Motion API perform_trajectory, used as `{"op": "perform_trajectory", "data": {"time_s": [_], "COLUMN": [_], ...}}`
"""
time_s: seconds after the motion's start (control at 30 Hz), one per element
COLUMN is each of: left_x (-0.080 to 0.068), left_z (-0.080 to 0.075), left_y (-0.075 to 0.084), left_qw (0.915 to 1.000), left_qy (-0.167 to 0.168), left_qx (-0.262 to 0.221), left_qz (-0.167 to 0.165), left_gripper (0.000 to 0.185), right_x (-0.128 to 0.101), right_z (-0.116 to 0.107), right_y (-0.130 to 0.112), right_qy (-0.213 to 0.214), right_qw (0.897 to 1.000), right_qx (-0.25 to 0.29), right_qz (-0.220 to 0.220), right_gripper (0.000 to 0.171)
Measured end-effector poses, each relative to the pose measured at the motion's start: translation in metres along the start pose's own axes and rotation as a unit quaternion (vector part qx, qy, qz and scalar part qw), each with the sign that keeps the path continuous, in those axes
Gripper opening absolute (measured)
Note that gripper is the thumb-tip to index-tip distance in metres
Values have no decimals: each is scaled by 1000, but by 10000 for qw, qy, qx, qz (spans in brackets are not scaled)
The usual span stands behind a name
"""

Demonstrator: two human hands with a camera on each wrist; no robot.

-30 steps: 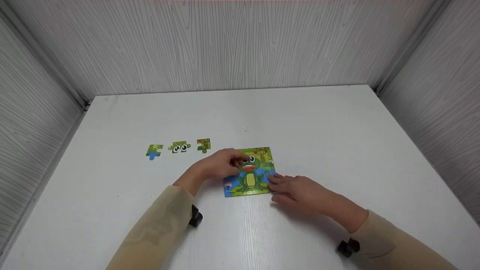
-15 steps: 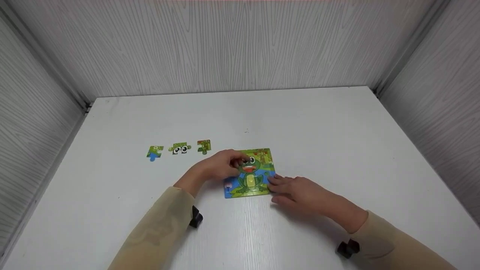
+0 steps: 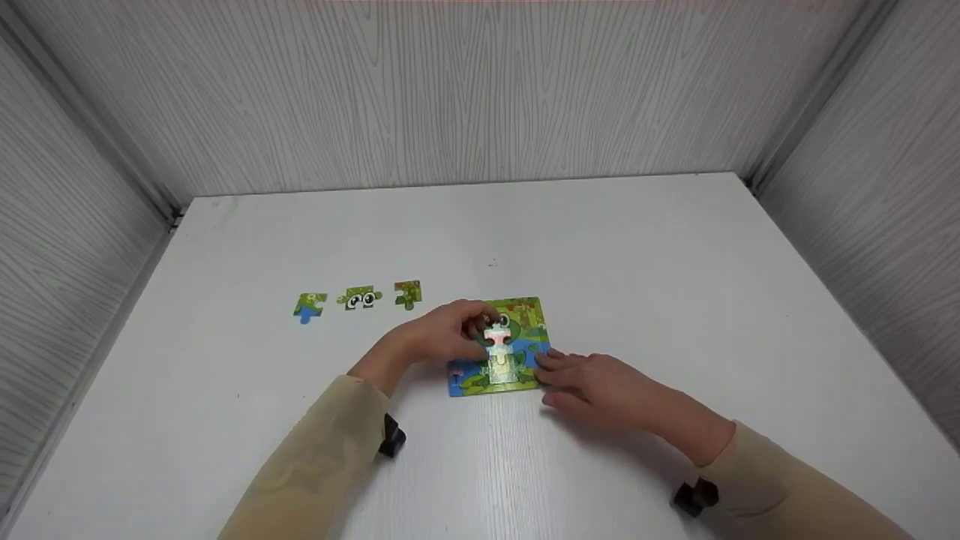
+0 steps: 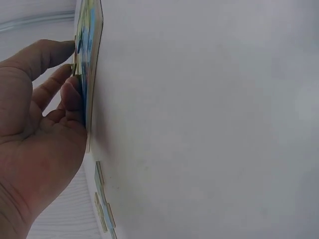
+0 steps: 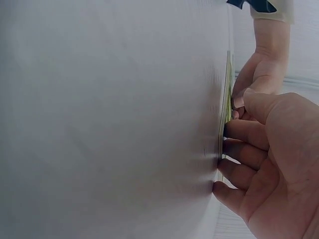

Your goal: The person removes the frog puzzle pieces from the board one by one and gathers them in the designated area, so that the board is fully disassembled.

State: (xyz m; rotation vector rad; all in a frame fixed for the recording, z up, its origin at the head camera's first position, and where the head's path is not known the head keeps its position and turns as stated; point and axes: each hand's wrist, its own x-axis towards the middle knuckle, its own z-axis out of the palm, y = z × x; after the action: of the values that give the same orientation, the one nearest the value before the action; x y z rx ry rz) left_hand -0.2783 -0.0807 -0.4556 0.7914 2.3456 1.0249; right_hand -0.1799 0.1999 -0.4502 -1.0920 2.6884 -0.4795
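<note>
A square frog puzzle lies on the white table, its right edge touched by my right hand. That hand's fingers are fairly straight, with the fingertips on the edge and lower right corner. Over the puzzle's upper left part is my left hand, thumb and bent fingers pinching a puzzle piece with the frog's mouth on it. In the left wrist view, a thin piece edge stands slightly proud of the board at the fingertips. The left hand hides the puzzle's upper left corner.
Left of the puzzle lie three loose puzzle pieces: a green and blue one, one with frog eyes and one with a tree. Pale wood-grain panels enclose the table at the back and sides.
Bright glare now shows on the mouth piece and the belly piece below it, outlining them against the puzzle. Both hands have stayed almost in place.
</note>
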Motion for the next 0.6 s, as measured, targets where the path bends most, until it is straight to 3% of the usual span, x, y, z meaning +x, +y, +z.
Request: {"op": "perform_trajectory", "data": {"time_s": [0.27, 0.6], "left_x": [-1, -2], "left_z": [3, 4], "left_y": [5, 7], "left_qw": [9995, 9989], "left_qy": [154, 157], "left_qx": [268, 373], "left_qz": [-33, -251], "left_gripper": [55, 54], "right_x": [-1, 4], "right_z": [-2, -2], "right_y": [-2, -14], "right_qy": [-68, 53], "right_qw": [9998, 9942], "right_qx": [-161, -1035], "right_qz": [-38, -298], "right_gripper": [52, 57]}}
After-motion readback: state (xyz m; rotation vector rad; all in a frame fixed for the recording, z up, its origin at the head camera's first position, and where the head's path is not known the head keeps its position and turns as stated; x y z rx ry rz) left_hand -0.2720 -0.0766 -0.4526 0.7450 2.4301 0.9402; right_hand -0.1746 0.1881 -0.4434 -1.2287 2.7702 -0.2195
